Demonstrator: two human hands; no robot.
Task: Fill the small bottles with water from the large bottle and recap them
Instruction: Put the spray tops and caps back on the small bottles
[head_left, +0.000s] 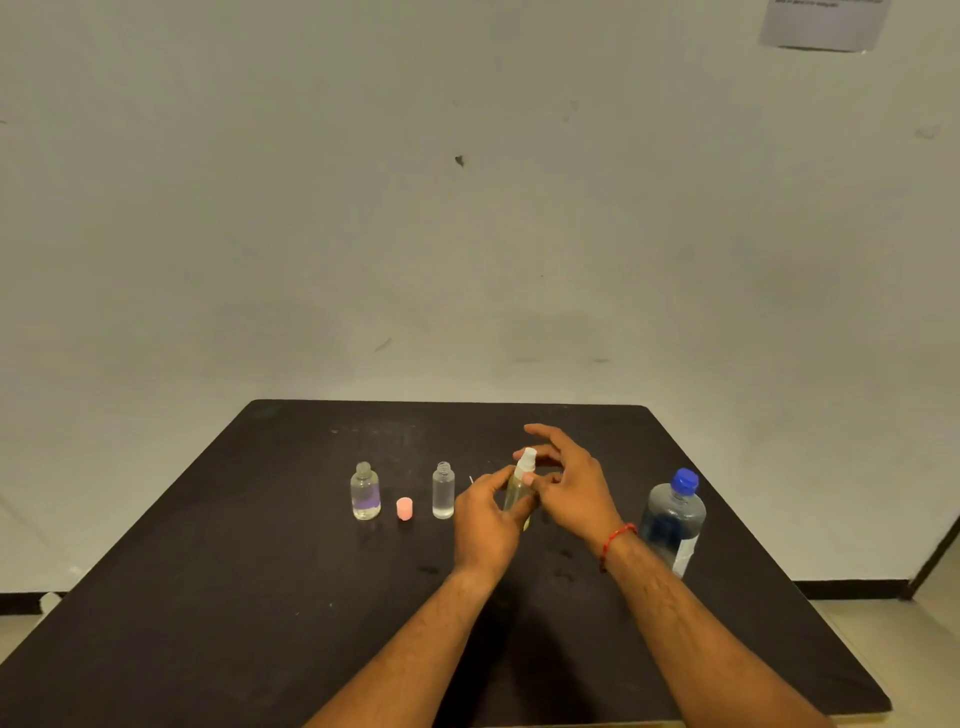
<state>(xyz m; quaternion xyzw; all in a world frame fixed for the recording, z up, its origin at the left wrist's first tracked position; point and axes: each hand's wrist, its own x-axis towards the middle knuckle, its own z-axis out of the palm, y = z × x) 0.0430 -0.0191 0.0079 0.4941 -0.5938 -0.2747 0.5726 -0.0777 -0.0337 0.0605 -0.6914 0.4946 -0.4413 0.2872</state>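
Note:
My left hand (485, 519) grips a slim yellowish small bottle (517, 491) with a white spray top (527, 460), held upright over the black table (260, 623). My right hand (566, 483) hovers just right of that top, fingers spread, thumb and fingertips close to it. Left of my hands stands an uncapped clear small bottle (442, 491) with water in it. Further left stands a rounder clear bottle (365, 491) with a clear cap. A pink cap (404, 508) lies between those two. The large water bottle (674, 519) with a blue cap stands at the right.
The table's far edge meets a pale wall (467, 234). A paper sheet (826, 23) hangs on the wall at the top right. Tiled floor (924, 649) shows beyond the table's right edge.

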